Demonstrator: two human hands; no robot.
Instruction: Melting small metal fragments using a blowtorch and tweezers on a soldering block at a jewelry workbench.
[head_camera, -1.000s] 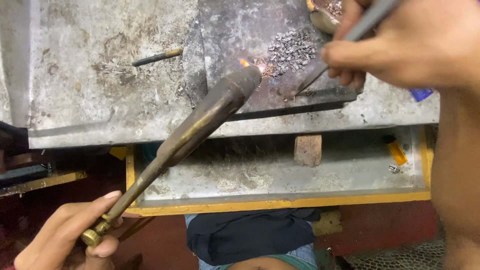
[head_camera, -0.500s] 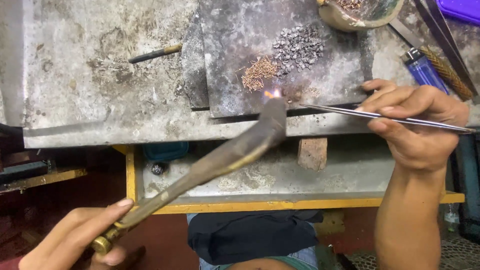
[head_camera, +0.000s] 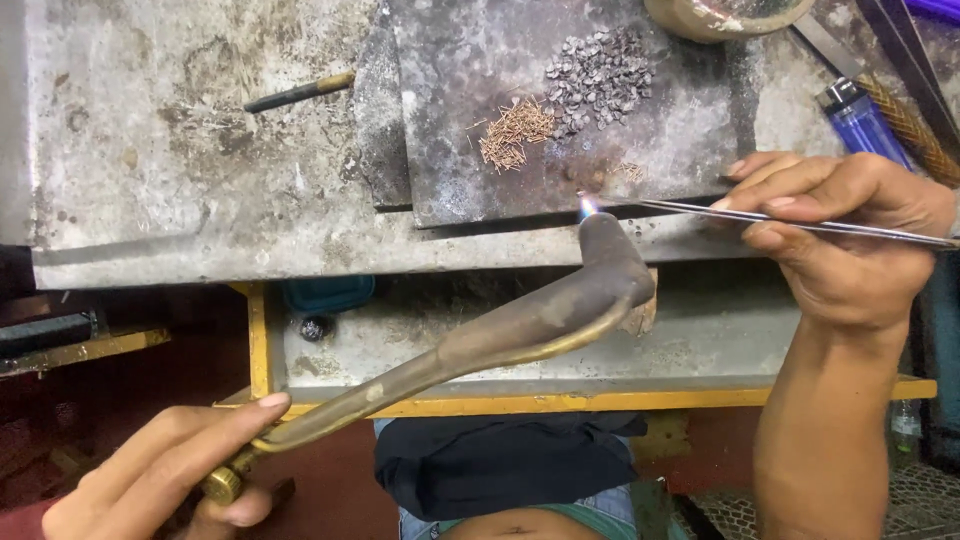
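— What is held, and where?

— A brass torch (head_camera: 500, 335) is gripped at its lower end by the left hand (head_camera: 160, 475), fingers closed round the handle, index finger laid along the tube. Its bent nozzle is raised to the front edge of the worktop (head_camera: 180, 200), where a small flame (head_camera: 587, 203) is seen at the tip. Long thin tweezers (head_camera: 800, 222) are pinched shut between thumb and fingers of the right hand (head_camera: 850, 240), their points brought to the flame at the front edge of a dark slab (head_camera: 470, 110).

— What is cut off or hard to make out?

— The left hand's wrist is cut by the bottom edge, and the torch's end knob is partly covered by the fingers. Whatever is pinched at the tweezer tips cannot be made out; it is lost in the glow. The tweezers' rear end runs out at the right edge. A bowl (head_camera: 720, 15) is cropped at the top edge, and a blue lighter (head_camera: 860, 120) is half hidden behind the right hand.

— And on the slab?

— A heap of small copper-coloured pins (head_camera: 512, 135) lies just beside a heap of grey metal bits (head_camera: 600, 70), well back from the front edge. A short rod (head_camera: 300, 92) lies on the bare worktop to the left.

— Open room?

— Wide bare surface is left on the worktop's left half. Below the front edge a yellow-framed shelf (head_camera: 600, 400) is seen.
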